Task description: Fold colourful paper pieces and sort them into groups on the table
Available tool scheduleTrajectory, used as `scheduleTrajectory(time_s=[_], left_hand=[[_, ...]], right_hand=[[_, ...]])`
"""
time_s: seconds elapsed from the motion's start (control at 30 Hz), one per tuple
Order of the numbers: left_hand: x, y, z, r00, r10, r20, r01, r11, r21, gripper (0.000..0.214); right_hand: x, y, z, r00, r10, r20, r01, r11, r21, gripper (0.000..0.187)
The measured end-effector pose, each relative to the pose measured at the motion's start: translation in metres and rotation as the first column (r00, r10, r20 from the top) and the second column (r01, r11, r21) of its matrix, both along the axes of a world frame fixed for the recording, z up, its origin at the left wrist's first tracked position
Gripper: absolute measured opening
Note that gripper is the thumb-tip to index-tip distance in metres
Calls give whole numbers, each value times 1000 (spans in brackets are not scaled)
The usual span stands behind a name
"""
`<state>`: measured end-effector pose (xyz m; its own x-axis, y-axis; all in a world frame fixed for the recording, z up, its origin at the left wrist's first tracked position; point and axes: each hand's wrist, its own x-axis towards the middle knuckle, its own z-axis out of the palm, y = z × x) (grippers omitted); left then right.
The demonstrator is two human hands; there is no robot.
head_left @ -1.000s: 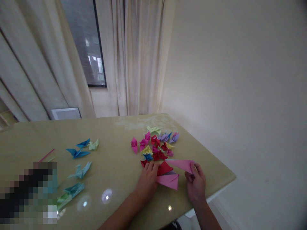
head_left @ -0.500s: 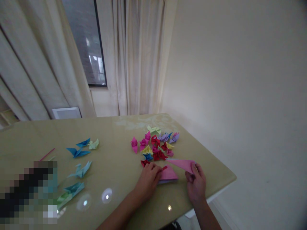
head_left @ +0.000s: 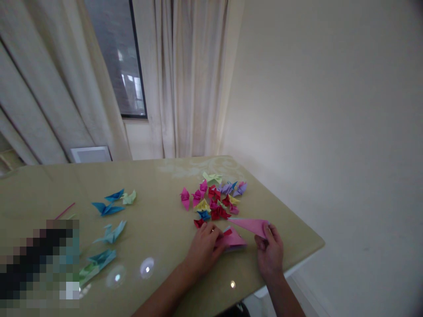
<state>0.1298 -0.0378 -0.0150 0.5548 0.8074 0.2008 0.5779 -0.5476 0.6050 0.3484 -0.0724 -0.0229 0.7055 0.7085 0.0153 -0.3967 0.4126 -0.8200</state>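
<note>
My left hand (head_left: 203,247) lies on a small stack of pink paper sheets (head_left: 234,241) on the glossy olive table (head_left: 158,229), fingers curled over the stack's left edge. My right hand (head_left: 271,253) pinches the right end of a folded pink paper triangle (head_left: 251,225), held just above the stack. Just beyond both hands lies a heap of small folded paper figures (head_left: 216,198) in pink, red, yellow, blue and purple.
Blue and green paper cranes (head_left: 109,207) lie on the table's left half, with a thin pink stick (head_left: 64,211) beside them. A blurred-out patch covers the lower left. The table's right edge (head_left: 307,253) drops off near my right hand. Curtains and a window stand behind.
The red and pink sheets lifted by my left hand a second ago have dropped flat onto the stack. My right hand and its pink triangle have barely moved.
</note>
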Motion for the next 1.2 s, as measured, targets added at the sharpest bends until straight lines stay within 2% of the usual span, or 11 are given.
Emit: scheduleTrajectory(time_s=[0.27, 0.4, 0.6, 0.77, 0.83, 1.0, 1.2], left_hand=[[0, -1, 6, 1000, 4, -21, -5, 1000, -25, 18], [-2, -1, 8, 996, -20, -87, 21, 1000, 0, 19], [-1, -2, 0, 975, -6, -224, 18, 999, 49, 55], [6, -2, -6, 942, -12, -335, 53, 992, 111, 44], [7, -2, -8, 949, 7, -314, 26, 995, 99, 48], [1, -1, -10, 991, 15, -135, -24, 997, -69, 80], [-5, 9, -12, 980, 115, 160, -72, 965, -252, 89]], right_hand=[[-1, 1, 1, 999, -9, -50, 9, 1000, -3, 48], [-1, 1, 1, 998, -16, -60, 16, 1000, 3, 49], [0, 1, -1, 1000, -8, -22, 8, 1000, 3, 47], [-4, 0, 1, 997, 4, 79, 0, 999, -43, 46], [-7, -1, 3, 993, 49, 110, -40, 996, -85, 47], [-12, -4, 5, 963, 177, 202, -138, 971, -194, 46], [-7, -5, -6, 850, 222, 479, -93, 956, -278, 39]])
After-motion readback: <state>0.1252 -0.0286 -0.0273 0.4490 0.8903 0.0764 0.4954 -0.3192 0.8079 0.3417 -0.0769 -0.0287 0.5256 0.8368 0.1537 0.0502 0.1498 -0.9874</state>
